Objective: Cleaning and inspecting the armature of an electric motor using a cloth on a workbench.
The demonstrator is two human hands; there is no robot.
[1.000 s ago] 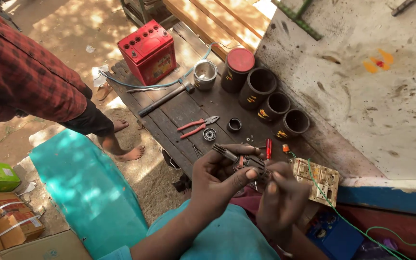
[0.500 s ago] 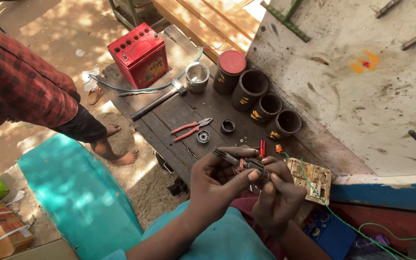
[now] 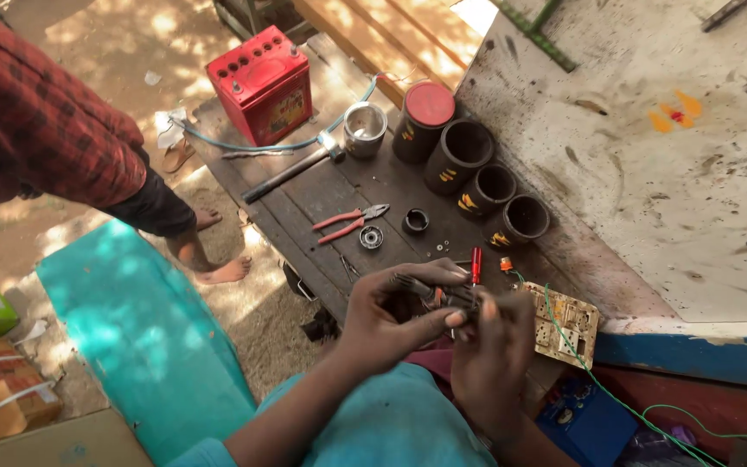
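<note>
Two hands working on a small dark part over the wooden bench

Since a moment ago the hands have barely moved — the work is going on at the same spot. The left hand [image 3: 391, 316] is curling shut around the small dark part [image 3: 443, 297], thumb on top; the right hand [image 3: 490, 355] is pinching its end, beside the cream switch board [image 3: 568, 324] — red pliers [image 3: 347, 223] lying apart

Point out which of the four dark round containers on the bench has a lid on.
The tallest container, at the far end of the row next to the metal cup. It alone wears a red lid; the other three stand open, showing hollow insides.
</note>
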